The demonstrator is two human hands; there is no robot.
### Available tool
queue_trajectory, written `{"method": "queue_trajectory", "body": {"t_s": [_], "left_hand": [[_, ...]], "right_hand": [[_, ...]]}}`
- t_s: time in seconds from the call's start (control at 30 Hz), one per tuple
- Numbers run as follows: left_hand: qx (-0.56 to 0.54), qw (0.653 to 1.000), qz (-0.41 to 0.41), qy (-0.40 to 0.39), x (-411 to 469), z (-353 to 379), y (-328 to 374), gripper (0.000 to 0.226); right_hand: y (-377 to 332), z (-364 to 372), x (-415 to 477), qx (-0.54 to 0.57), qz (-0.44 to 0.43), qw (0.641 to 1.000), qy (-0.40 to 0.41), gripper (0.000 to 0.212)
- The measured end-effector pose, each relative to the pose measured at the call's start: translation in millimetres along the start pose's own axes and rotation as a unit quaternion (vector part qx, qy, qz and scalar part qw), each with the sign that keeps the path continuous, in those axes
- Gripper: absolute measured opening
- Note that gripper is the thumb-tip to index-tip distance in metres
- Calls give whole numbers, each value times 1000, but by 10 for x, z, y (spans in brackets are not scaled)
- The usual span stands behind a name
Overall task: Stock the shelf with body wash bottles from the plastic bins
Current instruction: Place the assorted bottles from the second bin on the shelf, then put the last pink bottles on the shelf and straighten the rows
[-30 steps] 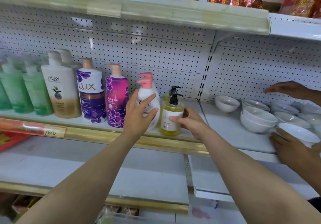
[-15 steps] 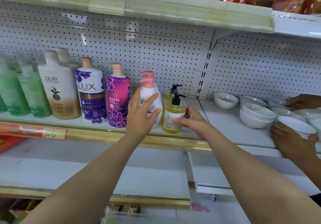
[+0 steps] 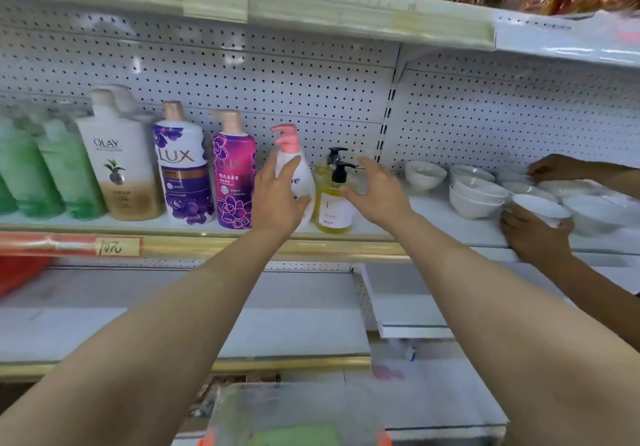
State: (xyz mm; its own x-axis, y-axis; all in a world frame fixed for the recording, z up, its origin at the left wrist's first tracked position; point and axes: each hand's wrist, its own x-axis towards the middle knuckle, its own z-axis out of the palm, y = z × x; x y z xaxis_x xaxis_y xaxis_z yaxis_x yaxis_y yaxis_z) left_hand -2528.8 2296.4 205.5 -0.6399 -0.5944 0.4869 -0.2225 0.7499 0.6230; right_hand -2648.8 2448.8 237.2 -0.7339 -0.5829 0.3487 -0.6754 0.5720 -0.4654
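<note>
Pink-pump body wash bottle (image 3: 303, 173), clasped by curled left hand (image 3: 277, 199), right hand (image 3: 379, 192) spread loose beside yellow pump bottle (image 3: 332, 210); probably needed squaring, label forward.

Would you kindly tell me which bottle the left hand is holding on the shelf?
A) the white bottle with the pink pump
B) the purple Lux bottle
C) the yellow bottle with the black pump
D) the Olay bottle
A: the left hand holds the white bottle with the pink pump.
</note>
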Motion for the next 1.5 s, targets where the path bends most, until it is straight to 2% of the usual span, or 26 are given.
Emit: {"method": "queue_trajectory", "body": {"t_s": [0.2,0.47,0.67,0.77,0.87,1.03,1.2,1.27,1.33,1.5], "left_hand": [[25,997,-69,30,-345,-282,223,74],[43,989,-136,39,-1164,-251,166,58],[47,975,-213,-31,-1902,-40,-352,61],[46,966,-245,-68,-2320,87,-696,62],[30,953,-282,-109,-2728,206,-1067,62],[23,909,-380,-171,-3455,390,-1777,57],[-27,865,-454,-213,-4059,517,-2327,77],[-47,854,-464,-231,-4206,594,-2508,75],[-39,857,-455,-239,-4267,651,-2609,65],[-8,870,-426,-248,-4255,703,-2654,51]], "right_hand": [[-216,-249,-341,-60,-60,996,-12,71],[-129,-173,-928,-15,-78,993,-90,69],[194,438,-1391,-20,-49,987,-154,70],[369,870,-1672,-6,-19,977,-213,72],[500,1343,-1999,22,4,962,-273,71],[606,2224,-2590,44,35,928,-369,71],[584,2925,-3048,105,71,863,-489,67],[588,3146,-3179,118,73,835,-533,64],[609,3311,-3268,129,82,819,-552,59],[624,3509,-3339,149,74,806,-567,48]]}}
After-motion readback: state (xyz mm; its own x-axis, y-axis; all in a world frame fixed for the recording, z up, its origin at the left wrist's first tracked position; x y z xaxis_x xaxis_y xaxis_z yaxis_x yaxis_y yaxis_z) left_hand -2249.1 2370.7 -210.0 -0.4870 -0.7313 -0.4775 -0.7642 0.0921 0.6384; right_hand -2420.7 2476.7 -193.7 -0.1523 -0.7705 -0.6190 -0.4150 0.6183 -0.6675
